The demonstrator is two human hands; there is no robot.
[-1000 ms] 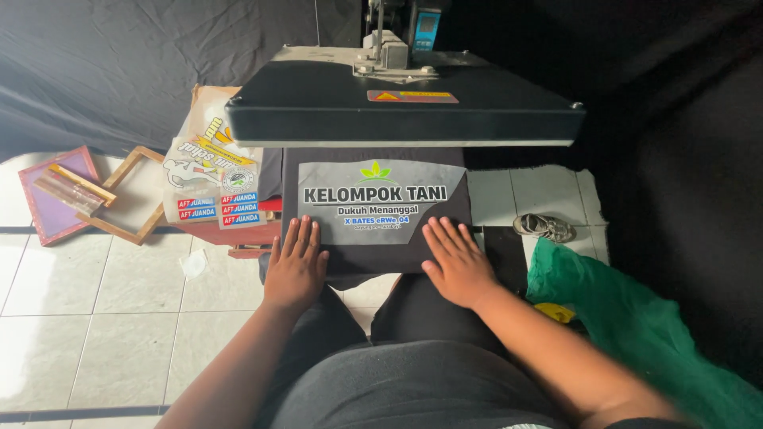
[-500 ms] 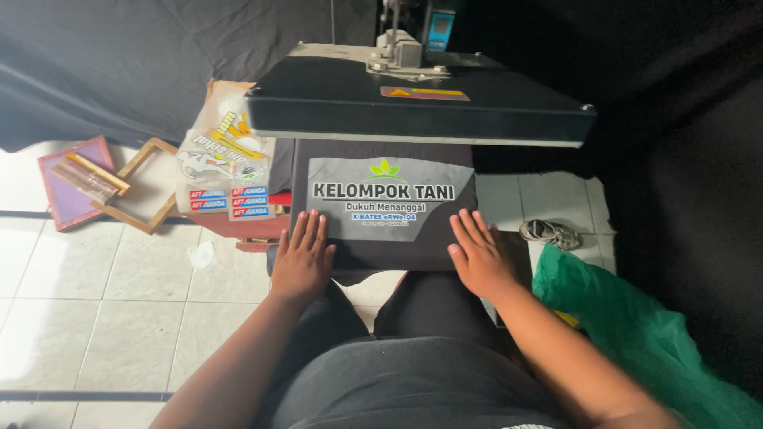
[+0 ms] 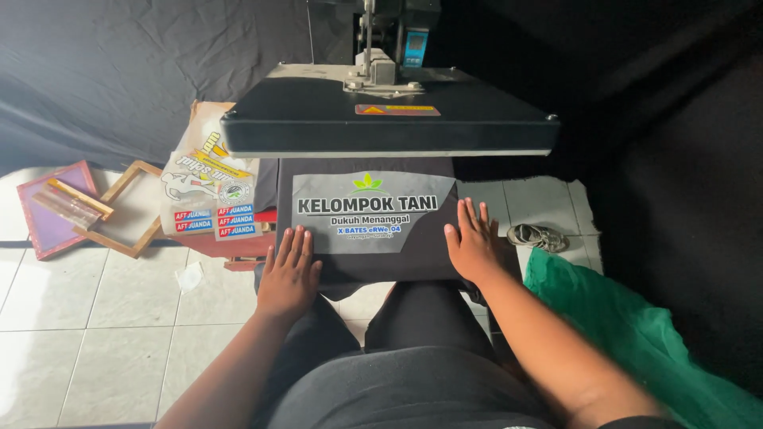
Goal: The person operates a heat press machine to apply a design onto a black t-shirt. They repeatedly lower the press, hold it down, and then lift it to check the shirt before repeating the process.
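Note:
A dark garment (image 3: 433, 262) lies flat on the lower bed of a heat press, with a grey transfer sheet (image 3: 318, 230) bearing white lettering and a small green emblem on top. The black upper plate (image 3: 389, 119) of the press hangs raised above it. My left hand (image 3: 288, 274) rests palm down on the garment's front left edge, fingers near the sheet's lower left corner. My right hand (image 3: 473, 242) lies flat on the garment just right of the sheet, fingers spread. Neither hand holds anything.
Printed transfer sheets (image 3: 208, 191) are stacked left of the press on a red surface. Wooden screen frames (image 3: 75, 208) lie on the white tiled floor (image 3: 95, 318) at far left. A shoe (image 3: 536, 236) and green cloth (image 3: 636, 334) lie right. Black fabric (image 3: 119, 71) hangs behind.
My hands have spread apart along the garment: the right has slid outward to the sheet's right edge, the left stays at the front left. The view has tilted slightly.

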